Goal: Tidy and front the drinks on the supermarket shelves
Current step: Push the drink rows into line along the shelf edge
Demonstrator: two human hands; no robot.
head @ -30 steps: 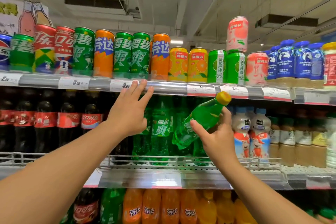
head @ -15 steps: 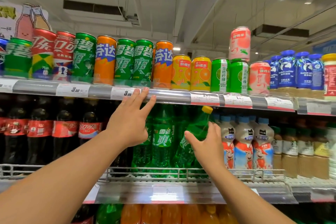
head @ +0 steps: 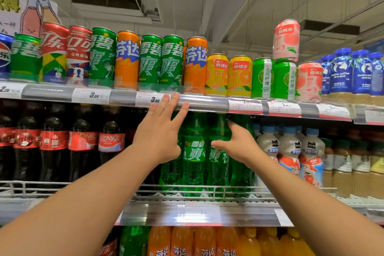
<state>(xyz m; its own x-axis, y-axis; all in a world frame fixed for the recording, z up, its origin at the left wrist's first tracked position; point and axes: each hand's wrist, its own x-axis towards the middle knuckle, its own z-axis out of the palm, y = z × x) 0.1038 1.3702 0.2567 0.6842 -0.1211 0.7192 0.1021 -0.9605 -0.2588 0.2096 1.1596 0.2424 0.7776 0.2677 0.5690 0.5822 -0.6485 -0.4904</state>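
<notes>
A green Sprite bottle (head: pixel 218 164) stands upright on the middle shelf among other green bottles (head: pixel 194 151). My right hand (head: pixel 239 145) grips its upper body, thumb on the left side and fingers wrapped behind its shoulder. The cap is hidden under the shelf above. My left hand (head: pixel 160 135) is raised beside it, its straight fingers touching the clear price rail (head: pixel 203 103) of the top shelf and holding nothing.
Cola bottles (head: pixel 54 141) fill the middle shelf on the left, white milk-drink bottles (head: pixel 289 151) on the right. Several cans (head: pixel 149 62) line the top shelf, a pink can (head: pixel 286 37) stacked on green ones. A wire guard (head: pixel 207 188) fronts the middle shelf. Orange bottles (head: pixel 182 243) stand below.
My right hand has carried the tilted green bottle into the middle shelf and stood it upright among the others. My left hand has stayed on the price rail.
</notes>
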